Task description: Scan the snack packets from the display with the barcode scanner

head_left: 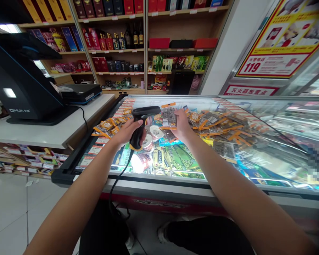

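My left hand (127, 131) grips the handle of a black barcode scanner (144, 114), whose head points right toward a snack packet (169, 117). My right hand (181, 124) holds that clear packet with an orange top upright, just right of the scanner head. Both hands hover over the glass lid (255, 148) of a chest freezer. The scanner's black cable (119, 177) hangs down over the freezer's front edge. More orange-edged packets (223, 129) lie spread on the glass to the right, and several lie on the left (108, 125).
A white counter (42, 132) on the left carries a black checkout terminal (18, 85) and a flat black device (79, 92). Shelves of boxes and bottles (122, 42) line the back wall. A red-and-yellow poster (279, 39) hangs at right. My legs and shoes (191, 233) stand on the tiled floor.
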`<move>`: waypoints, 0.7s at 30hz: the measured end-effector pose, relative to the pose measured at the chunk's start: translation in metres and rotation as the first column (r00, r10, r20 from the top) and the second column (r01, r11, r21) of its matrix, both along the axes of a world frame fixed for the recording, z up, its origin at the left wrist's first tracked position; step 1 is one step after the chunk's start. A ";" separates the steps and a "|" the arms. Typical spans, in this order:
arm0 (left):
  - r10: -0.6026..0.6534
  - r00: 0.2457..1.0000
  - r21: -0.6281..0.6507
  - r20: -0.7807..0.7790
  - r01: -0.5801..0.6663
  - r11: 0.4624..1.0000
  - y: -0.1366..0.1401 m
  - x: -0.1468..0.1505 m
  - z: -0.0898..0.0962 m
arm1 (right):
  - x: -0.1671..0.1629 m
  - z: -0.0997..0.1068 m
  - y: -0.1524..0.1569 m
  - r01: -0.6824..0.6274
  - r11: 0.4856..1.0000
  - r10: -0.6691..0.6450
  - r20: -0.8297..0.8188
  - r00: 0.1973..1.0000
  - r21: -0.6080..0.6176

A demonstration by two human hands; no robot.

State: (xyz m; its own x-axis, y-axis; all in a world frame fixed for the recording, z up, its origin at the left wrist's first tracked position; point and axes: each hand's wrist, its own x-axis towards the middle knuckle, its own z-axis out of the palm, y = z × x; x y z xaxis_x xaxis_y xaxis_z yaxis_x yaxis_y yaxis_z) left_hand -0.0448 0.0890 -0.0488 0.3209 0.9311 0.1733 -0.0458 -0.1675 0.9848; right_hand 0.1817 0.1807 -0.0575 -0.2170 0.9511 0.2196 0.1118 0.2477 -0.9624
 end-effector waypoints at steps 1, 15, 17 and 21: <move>0.040 0.999 0.018 0.019 -0.041 0.999 0.001 -0.001 0.001 | 0.003 0.001 -0.001 0.045 0.998 -0.048 0.063 0.997 0.048; 0.430 0.820 -0.014 0.377 -0.459 0.888 0.004 -0.044 0.024 | -0.052 -0.013 -0.025 -0.377 0.831 -0.117 0.792 0.599 0.408; 0.442 0.799 -0.035 0.409 -0.470 0.882 0.004 -0.044 0.023 | -0.077 -0.016 -0.021 -0.536 0.775 0.049 0.815 0.578 0.334; 0.456 0.780 -0.047 0.428 -0.484 0.874 0.006 -0.044 0.021 | -0.116 -0.029 -0.011 -0.618 0.719 0.076 0.848 0.525 0.318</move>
State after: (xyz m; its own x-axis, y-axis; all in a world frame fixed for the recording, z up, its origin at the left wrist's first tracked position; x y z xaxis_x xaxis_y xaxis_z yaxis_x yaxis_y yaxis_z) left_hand -0.0885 0.0948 -0.0274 -0.2692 0.9300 0.2503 -0.3440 -0.3356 0.8770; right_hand 0.0658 0.1700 -0.0866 -0.8302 0.5156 0.2119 0.4688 0.8515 -0.2351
